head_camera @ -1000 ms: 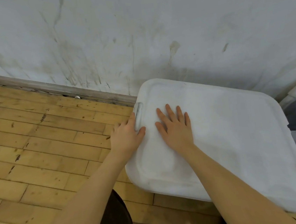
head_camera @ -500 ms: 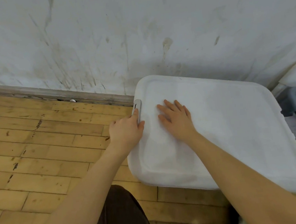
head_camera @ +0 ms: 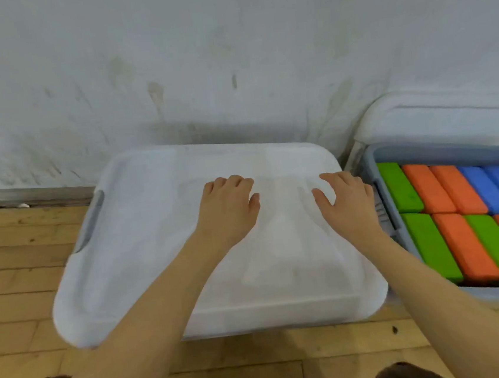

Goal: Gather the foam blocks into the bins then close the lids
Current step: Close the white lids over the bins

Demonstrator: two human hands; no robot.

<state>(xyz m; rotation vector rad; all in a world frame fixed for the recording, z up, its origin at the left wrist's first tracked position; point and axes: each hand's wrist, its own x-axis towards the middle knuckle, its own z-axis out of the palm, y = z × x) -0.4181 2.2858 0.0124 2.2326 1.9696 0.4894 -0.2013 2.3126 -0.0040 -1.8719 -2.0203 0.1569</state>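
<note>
A white lid [head_camera: 145,261] lies flat on a bin against the wall, covering it fully. My left hand [head_camera: 229,209] rests on the lid's middle, fingers loosely curled, holding nothing. My right hand [head_camera: 348,203] lies near the lid's right edge with fingers spread. To the right stands an open grey bin [head_camera: 371,157] packed with green [head_camera: 399,188], orange [head_camera: 426,188] and blue foam blocks [head_camera: 488,191]. Its white lid [head_camera: 443,116] leans upright against the wall behind it.
A scuffed white wall [head_camera: 227,52] and a baseboard [head_camera: 27,195] run behind the bins. Wooden floor [head_camera: 14,275] spreads left and in front. My knees [head_camera: 403,376] show at the bottom edge.
Both hands slid right across the closed lid, away from its left handle. The view swung right, bringing the open bin of blocks into sight.
</note>
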